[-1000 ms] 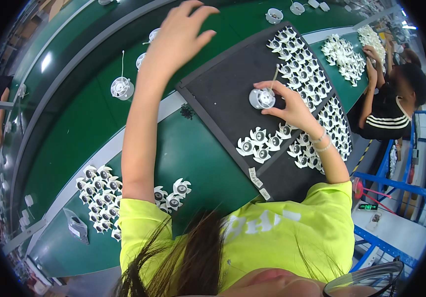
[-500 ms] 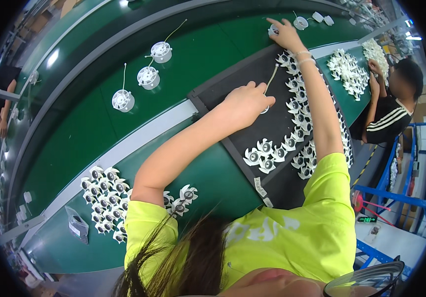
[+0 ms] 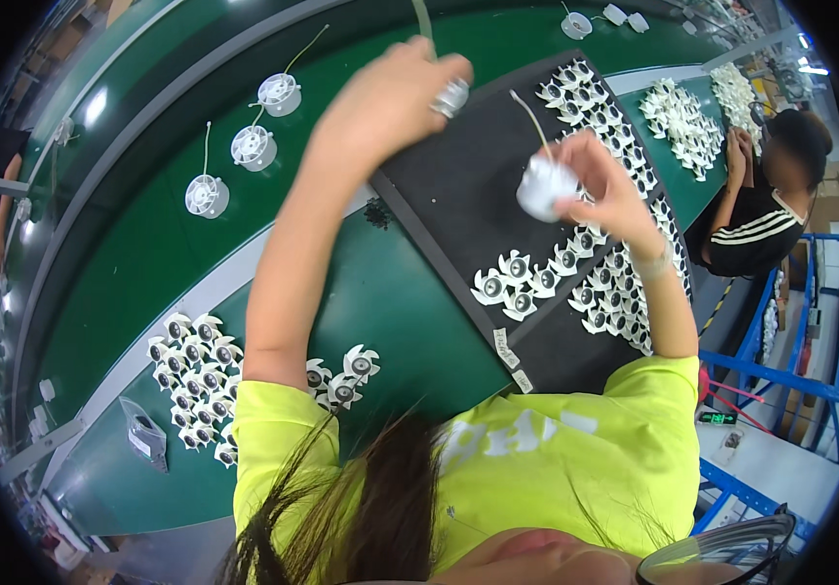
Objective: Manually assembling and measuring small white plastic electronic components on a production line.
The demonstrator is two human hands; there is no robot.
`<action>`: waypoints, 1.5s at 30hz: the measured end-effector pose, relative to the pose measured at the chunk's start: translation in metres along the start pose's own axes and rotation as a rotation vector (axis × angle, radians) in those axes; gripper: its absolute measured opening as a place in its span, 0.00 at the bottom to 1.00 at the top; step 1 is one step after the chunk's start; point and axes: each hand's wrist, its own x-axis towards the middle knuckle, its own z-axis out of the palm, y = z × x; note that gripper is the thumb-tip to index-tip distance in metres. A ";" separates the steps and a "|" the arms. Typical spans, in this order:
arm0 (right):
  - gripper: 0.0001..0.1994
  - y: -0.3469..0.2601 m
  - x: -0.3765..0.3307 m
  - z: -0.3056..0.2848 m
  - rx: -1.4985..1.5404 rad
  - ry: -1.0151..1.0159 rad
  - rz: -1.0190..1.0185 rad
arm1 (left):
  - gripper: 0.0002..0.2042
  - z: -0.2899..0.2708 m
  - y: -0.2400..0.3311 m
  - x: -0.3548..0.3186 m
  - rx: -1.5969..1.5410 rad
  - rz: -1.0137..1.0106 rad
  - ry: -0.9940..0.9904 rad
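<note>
My left hand, slightly blurred, is raised over the far edge of the black mat and the green belt. Its fingers are closed on a small white fan, and a pale cable sticks up above the knuckles. Over the mat, my right hand grips a white round fan housing between thumb and fingers; a thin cable rises from it. White fan blade wheels with dark hubs lie below and to the right of this hand. The inside of the held housing is turned from view.
Three white fans with cables stand on the green belt at left. More housings sit on it far right. Blade wheels and a clear plastic bag lie near left. A co-worker handles white parts at right.
My left hand has lifted off the mat toward the far left with the fan. My right hand has come back from the belt with a housing. The belt's fans have shifted left.
</note>
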 end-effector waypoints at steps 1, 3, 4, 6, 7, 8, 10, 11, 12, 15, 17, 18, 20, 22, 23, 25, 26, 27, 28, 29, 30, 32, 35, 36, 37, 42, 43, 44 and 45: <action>0.28 0.004 -0.015 0.009 0.032 -0.035 0.014 | 0.23 -0.004 -0.011 0.001 0.065 -0.049 0.029; 0.27 0.003 -0.040 0.027 0.119 -0.056 0.069 | 0.24 -0.006 -0.039 0.005 0.161 -0.135 0.076; 0.26 0.001 -0.048 0.034 0.176 -0.047 0.106 | 0.24 -0.006 -0.053 0.004 0.195 -0.178 0.095; 0.26 -0.008 -0.054 0.038 0.017 -0.126 0.135 | 0.26 -0.001 -0.072 0.000 0.232 -0.281 0.112; 0.26 -0.012 -0.054 0.039 -0.144 -0.207 0.161 | 0.27 0.002 -0.077 -0.003 0.268 -0.385 0.133; 0.26 -0.014 -0.055 0.039 -0.141 -0.200 0.165 | 0.27 0.001 -0.075 -0.002 0.267 -0.379 0.128; 0.29 -0.019 -0.053 0.040 -0.250 -0.200 0.205 | 0.29 -0.002 -0.072 -0.003 0.312 -0.457 0.101; 0.30 -0.021 -0.052 0.040 -0.305 -0.201 0.225 | 0.29 -0.005 -0.069 -0.004 0.335 -0.499 0.088; 0.31 -0.021 -0.050 0.041 -0.360 -0.205 0.244 | 0.30 -0.007 -0.068 -0.005 0.358 -0.541 0.075; 0.32 -0.002 -0.047 0.042 -0.308 -0.052 0.211 | 0.29 -0.010 -0.062 -0.006 0.308 -0.440 0.100; 0.32 0.008 -0.045 0.042 -0.255 0.096 0.177 | 0.28 -0.012 -0.057 -0.005 0.257 -0.344 0.126; 0.32 0.008 -0.045 0.041 -0.254 0.095 0.177 | 0.28 -0.013 -0.054 -0.007 0.257 -0.345 0.125; 0.32 0.004 -0.043 0.038 -0.251 0.031 0.166 | 0.28 -0.018 -0.046 -0.010 0.218 -0.318 0.114; 0.32 0.000 -0.039 0.035 -0.249 -0.035 0.152 | 0.27 -0.023 -0.037 -0.013 0.179 -0.293 0.106; 0.32 -0.002 -0.039 0.035 -0.250 -0.033 0.154 | 0.27 -0.025 -0.032 -0.014 0.178 -0.291 0.106; 0.31 -0.007 -0.041 0.038 -0.372 -0.143 0.104 | 0.26 -0.032 -0.022 -0.018 0.148 -0.207 0.127; 0.31 -0.010 -0.041 0.040 -0.433 -0.200 0.078 | 0.26 -0.034 -0.018 -0.021 0.133 -0.167 0.139; 0.31 -0.011 -0.040 0.042 -0.495 -0.257 0.051 | 0.26 -0.035 -0.014 -0.024 0.118 -0.126 0.152; 0.31 -0.009 -0.040 0.041 -0.497 -0.248 0.053 | 0.25 -0.030 -0.009 -0.020 0.160 -0.074 0.189; 0.31 -0.004 -0.039 0.042 -0.470 -0.185 0.060 | 0.25 -0.023 -0.004 -0.017 0.202 -0.020 0.228; 0.31 -0.001 -0.036 0.045 -0.447 -0.129 0.064 | 0.25 -0.022 0.004 -0.018 0.201 -0.016 0.234; 0.30 0.005 -0.028 0.052 -0.401 -0.013 0.069 | 0.23 -0.019 0.022 -0.019 0.051 0.122 0.137; 0.24 0.012 0.005 0.045 -0.216 0.056 0.018 | 0.21 -0.013 0.048 -0.031 -0.091 0.192 0.029; 0.22 0.009 0.022 0.031 -0.282 0.114 0.066 | 0.23 -0.009 0.056 -0.035 -0.071 0.200 -0.078; 0.19 0.010 0.041 0.016 -0.346 0.169 0.115 | 0.25 -0.003 0.061 -0.036 -0.052 0.204 -0.185; 0.22 0.080 0.140 -0.087 -1.074 0.406 -0.297 | 0.17 0.043 0.074 -0.037 -0.015 0.333 -0.228; 0.22 0.098 0.153 -0.100 -1.071 0.407 -0.310 | 0.17 0.051 0.076 -0.035 -0.006 0.327 -0.223; 0.23 0.116 0.164 -0.110 -1.156 0.463 -0.257 | 0.15 0.057 0.079 -0.034 0.004 0.345 -0.253; 0.24 0.131 0.175 -0.117 -1.241 0.517 -0.202 | 0.13 0.064 0.081 -0.032 0.011 0.363 -0.281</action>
